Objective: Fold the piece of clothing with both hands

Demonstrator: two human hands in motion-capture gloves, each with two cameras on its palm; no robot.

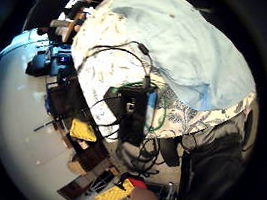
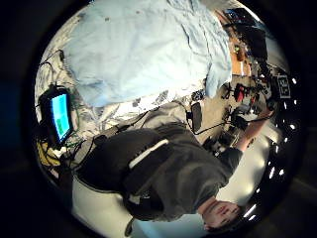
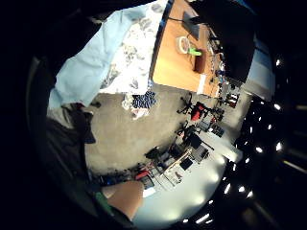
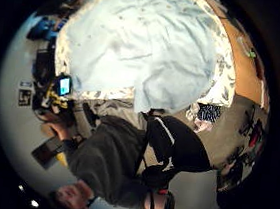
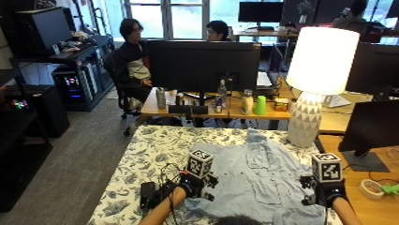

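From the outside view, a light blue shirt (image 5: 265,180) lay spread on a table covered with a blue-and-white floral cloth (image 5: 156,150). The left hand (image 5: 190,186) sat at the shirt's near left edge, the right hand (image 5: 328,193) at its near right edge; whether either set of fingers was curled on the fabric I could not tell. A white lamp (image 5: 314,79) stood on the table's far right.

The left little-finger view showed the shirt (image 1: 181,51) on the cloth beside a tangle of cables.

The left thumb view showed the shirt (image 2: 143,49) and a lit tablet (image 2: 60,115).

The right thumb view showed the shirt (image 4: 145,50) spread flat.
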